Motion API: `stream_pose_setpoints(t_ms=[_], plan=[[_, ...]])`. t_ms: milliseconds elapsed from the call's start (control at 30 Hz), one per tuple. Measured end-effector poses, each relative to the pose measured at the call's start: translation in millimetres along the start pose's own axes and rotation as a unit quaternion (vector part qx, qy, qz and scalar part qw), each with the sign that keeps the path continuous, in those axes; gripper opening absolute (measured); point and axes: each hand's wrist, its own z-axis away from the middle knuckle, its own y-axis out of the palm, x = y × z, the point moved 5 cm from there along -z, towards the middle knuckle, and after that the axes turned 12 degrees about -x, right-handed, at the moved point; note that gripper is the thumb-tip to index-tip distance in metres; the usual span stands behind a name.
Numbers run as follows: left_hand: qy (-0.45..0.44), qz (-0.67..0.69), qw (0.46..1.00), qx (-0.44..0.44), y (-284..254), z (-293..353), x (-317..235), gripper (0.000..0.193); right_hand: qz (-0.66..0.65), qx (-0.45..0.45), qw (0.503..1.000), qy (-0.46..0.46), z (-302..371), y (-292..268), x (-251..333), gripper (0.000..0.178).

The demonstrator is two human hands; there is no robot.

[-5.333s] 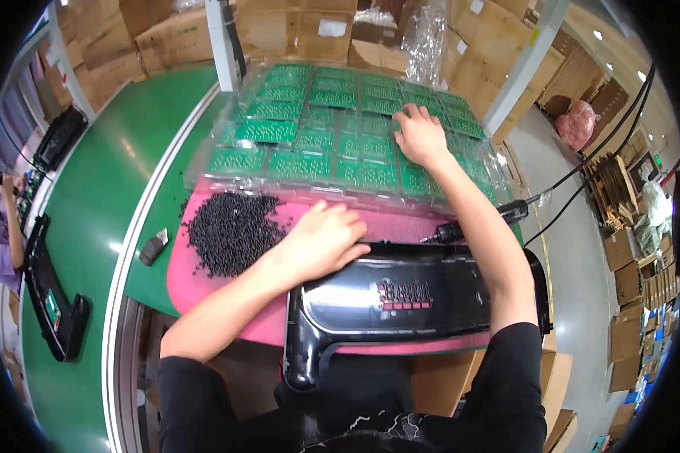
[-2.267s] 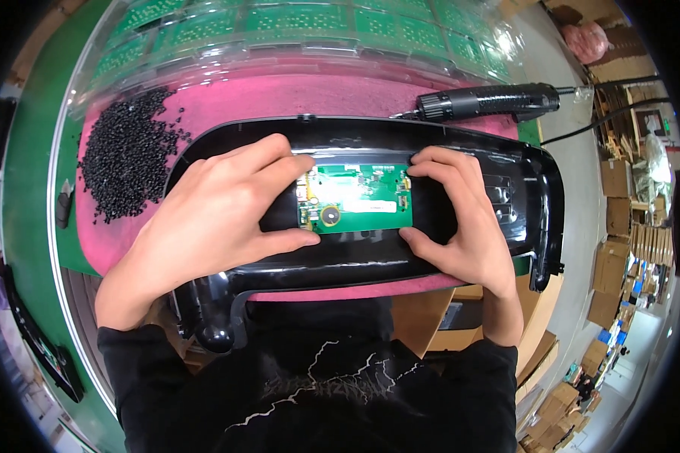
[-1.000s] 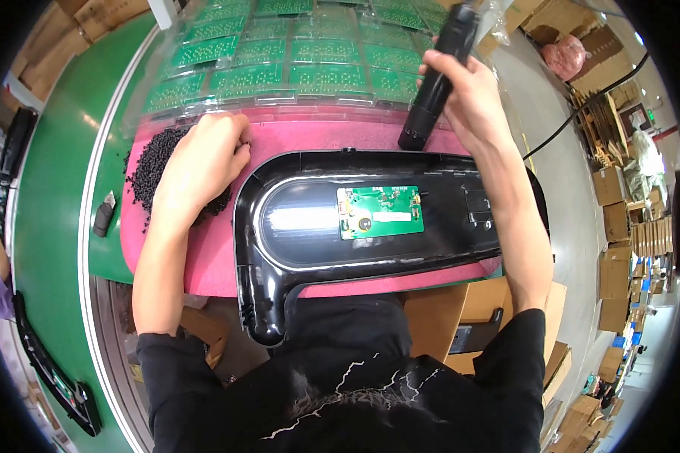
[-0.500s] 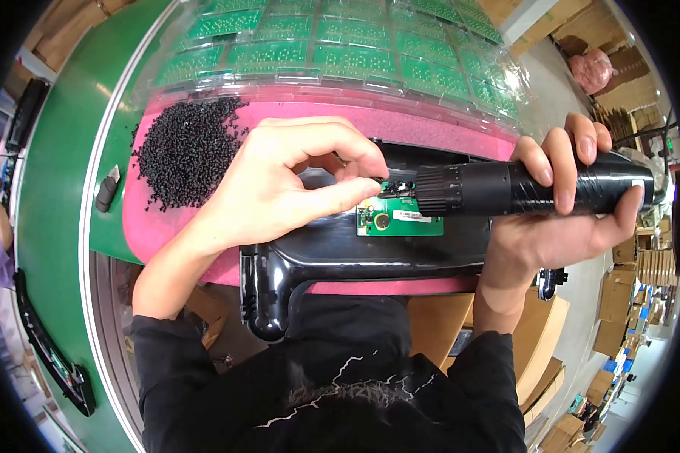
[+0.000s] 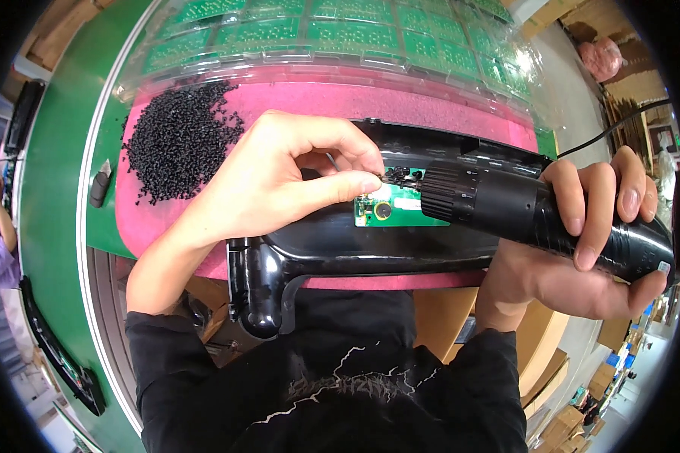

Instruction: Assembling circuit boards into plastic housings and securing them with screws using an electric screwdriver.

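My right hand [image 5: 555, 283] wraps round a black electric screwdriver [image 5: 499, 200] with a ribbed collar. It lies nearly level, its bit pointing left toward my left hand [image 5: 287, 166]. Thumb and forefinger of that hand are pinched at the bit's tip, on what looks like a small dark screw, mostly hidden by the fingertips. Beneath them a green circuit board [image 5: 408, 217] with a round component sits on a glossy black plastic housing [image 5: 347, 253]. Several small black screws [image 5: 400, 174] show close to the bit, over the board.
A heap of small black screws [image 5: 177, 143] lies on the pink mat [image 5: 295, 94], left of the housing. Clear plastic trays of green boards [image 5: 347, 38] stand behind. A small dark object [image 5: 100, 189] rests on the green table [image 5: 64, 151]. Another person [image 5: 1, 249] is at far left.
The screwdriver's rear end has swung down and toward the right with my right hand. My left fingers stay pinched at the bit. The view has shifted slightly.
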Motion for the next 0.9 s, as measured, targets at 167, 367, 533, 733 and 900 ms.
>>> stream_pose_setpoints(t_ms=[167, 367, 533, 733, 900], plan=[[-0.007, 0.017, 1.0, -0.002, 0, 0, 1, 0.013, -0.002, -0.005, 1.0, -0.012, 3, -3, 2, 0.043], [0.01, 0.005, 1.0, -0.002, 3, 0, -1, 0.011, -0.005, 0.002, 1.0, -0.026, 5, -3, 4, 0.041], [0.046, -0.006, 0.999, 0.011, 4, -1, -5, 0.012, -0.026, 0.026, 0.999, -0.011, 2, -1, 5, 0.04], [0.17, -0.198, 0.962, -0.075, -2, 0, -12, 0.019, 0.125, 0.168, 0.975, 0.07, -24, -12, 6, 0.048], [0.146, -0.227, 0.962, -0.04, 2, 5, -9, 0.01, 0.198, 0.173, 0.963, 0.064, -29, -25, -18, 0.06]])
